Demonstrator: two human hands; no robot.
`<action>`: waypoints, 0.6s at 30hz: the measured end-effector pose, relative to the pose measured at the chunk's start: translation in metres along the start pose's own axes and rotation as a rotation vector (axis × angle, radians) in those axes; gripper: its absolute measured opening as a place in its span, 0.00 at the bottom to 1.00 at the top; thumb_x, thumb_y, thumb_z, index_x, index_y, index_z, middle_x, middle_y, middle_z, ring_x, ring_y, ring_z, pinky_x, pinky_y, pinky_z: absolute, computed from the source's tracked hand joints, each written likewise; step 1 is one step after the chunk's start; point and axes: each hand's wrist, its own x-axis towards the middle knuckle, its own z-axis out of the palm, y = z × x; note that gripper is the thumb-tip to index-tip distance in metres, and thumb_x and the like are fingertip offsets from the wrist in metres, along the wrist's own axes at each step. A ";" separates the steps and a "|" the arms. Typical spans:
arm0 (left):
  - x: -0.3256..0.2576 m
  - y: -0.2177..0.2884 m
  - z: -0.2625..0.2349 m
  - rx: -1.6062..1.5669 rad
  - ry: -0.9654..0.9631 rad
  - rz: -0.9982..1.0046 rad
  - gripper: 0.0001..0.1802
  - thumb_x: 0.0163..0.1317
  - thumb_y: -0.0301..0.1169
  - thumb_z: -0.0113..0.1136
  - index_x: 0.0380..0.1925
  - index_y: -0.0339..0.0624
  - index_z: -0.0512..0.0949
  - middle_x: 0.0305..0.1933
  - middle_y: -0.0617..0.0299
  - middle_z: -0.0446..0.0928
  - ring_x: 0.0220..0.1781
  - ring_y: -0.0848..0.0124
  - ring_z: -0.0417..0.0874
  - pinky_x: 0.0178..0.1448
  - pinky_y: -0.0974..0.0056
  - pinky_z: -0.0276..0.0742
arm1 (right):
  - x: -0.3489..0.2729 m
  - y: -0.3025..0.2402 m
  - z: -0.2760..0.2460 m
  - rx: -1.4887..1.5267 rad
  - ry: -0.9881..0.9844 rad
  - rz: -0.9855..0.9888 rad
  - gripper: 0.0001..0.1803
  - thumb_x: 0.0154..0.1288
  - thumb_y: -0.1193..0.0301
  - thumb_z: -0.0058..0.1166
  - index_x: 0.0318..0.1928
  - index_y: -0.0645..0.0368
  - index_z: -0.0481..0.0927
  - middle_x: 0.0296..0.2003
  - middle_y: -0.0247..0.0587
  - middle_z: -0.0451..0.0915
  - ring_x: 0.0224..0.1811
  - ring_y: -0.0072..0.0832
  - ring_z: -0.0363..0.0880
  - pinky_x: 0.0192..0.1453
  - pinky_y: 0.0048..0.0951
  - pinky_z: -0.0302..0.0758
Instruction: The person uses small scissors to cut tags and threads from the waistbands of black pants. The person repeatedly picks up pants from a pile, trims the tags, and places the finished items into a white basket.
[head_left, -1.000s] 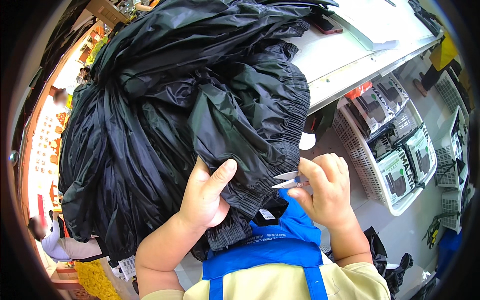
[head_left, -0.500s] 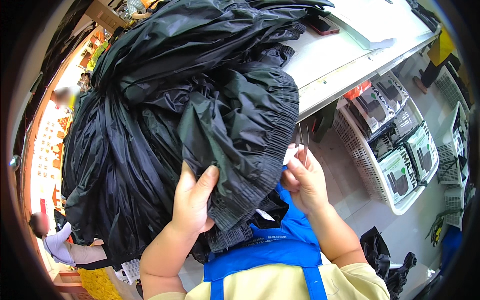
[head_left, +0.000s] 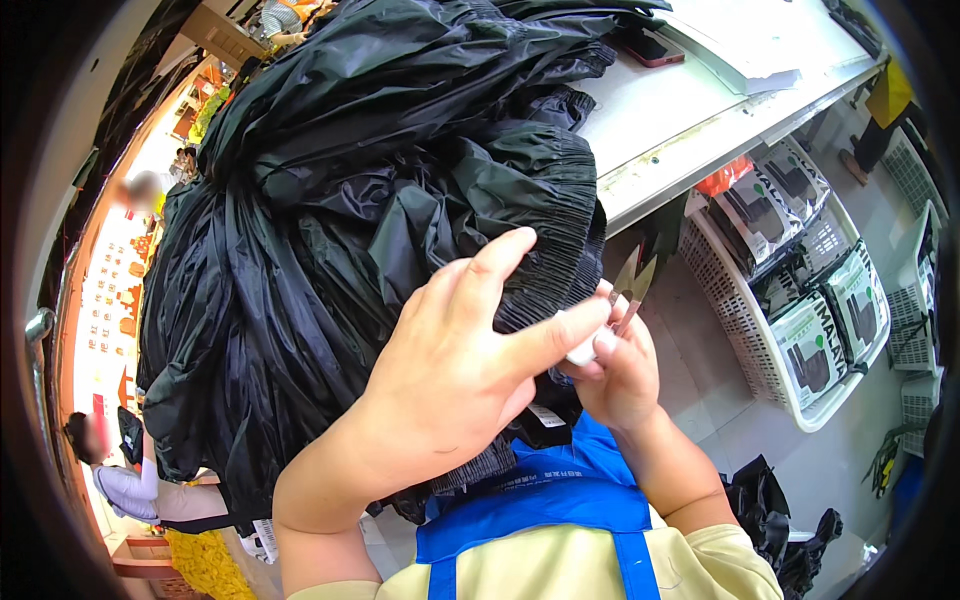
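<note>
While the left hand [head_left: 440, 350] stretches across in front of the black fabric [head_left: 300, 290], its thumb and index finger stand wide apart; it appears to have nothing in its grip, though whether its thumb tip touches what the right hand [head_left: 622, 385] holds, or only passes in front of it, cannot be told. Curled closed, the right hand grips small scissors [head_left: 640, 287], their blades pointing up and slightly parted; it also has a small white piece [head_left: 586, 349] at its thumb and fingers. The fabric lies in a large gathered heap beyond the left hand and to the left of the right one; its ruched hem [head_left: 560, 215] runs just past the left index fingertip, near the blades.

Much of the scissors' lower part is covered by fingers; the white piece lies partly behind the left thumb, so its shape is hard to make out; the left hand and forearm hide a good stretch of the fabric below, where a white label [head_left: 547, 416] shows with print too small to read. The heap's top is cut off by the upper edge; beside it a phone [head_left: 653, 47] rests on the white table [head_left: 650, 130], partly out of sight.
</note>
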 end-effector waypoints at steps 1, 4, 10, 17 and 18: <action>-0.001 -0.003 -0.003 -0.041 -0.040 0.059 0.31 0.42 0.18 0.60 0.50 0.55 0.77 0.59 0.44 0.66 0.59 0.50 0.71 0.60 0.55 0.69 | 0.001 -0.005 -0.005 0.058 -0.024 0.043 0.26 0.58 0.73 0.56 0.56 0.61 0.64 0.45 0.36 0.73 0.35 0.14 0.71 0.32 0.13 0.67; -0.005 -0.005 0.000 0.053 -0.026 0.070 0.25 0.42 0.18 0.60 0.45 0.47 0.77 0.58 0.47 0.68 0.57 0.51 0.72 0.59 0.55 0.70 | 0.003 -0.005 -0.002 0.007 0.050 0.024 0.25 0.60 0.76 0.51 0.59 0.58 0.65 0.44 0.38 0.76 0.24 0.11 0.64 0.24 0.13 0.59; -0.007 -0.002 0.007 0.011 0.129 -0.059 0.17 0.44 0.19 0.62 0.38 0.37 0.73 0.50 0.48 0.72 0.49 0.52 0.76 0.52 0.56 0.73 | 0.007 -0.005 -0.005 0.237 -0.084 0.080 0.32 0.57 0.80 0.49 0.64 0.54 0.63 0.49 0.41 0.76 0.19 0.10 0.60 0.23 0.16 0.59; 0.003 -0.014 0.015 0.174 0.284 0.019 0.18 0.48 0.21 0.60 0.41 0.45 0.74 0.36 0.56 0.76 0.42 0.57 0.78 0.51 0.56 0.69 | -0.001 0.027 0.009 -0.376 -0.038 -0.208 0.51 0.54 0.88 0.53 0.72 0.51 0.38 0.59 0.43 0.65 0.54 0.23 0.70 0.49 0.19 0.70; 0.008 -0.015 0.017 0.172 0.294 0.154 0.16 0.49 0.24 0.60 0.40 0.50 0.76 0.37 0.60 0.76 0.44 0.61 0.77 0.54 0.56 0.67 | -0.001 0.024 0.011 -0.317 -0.021 -0.237 0.51 0.55 0.88 0.53 0.72 0.52 0.36 0.60 0.44 0.64 0.55 0.25 0.70 0.51 0.23 0.72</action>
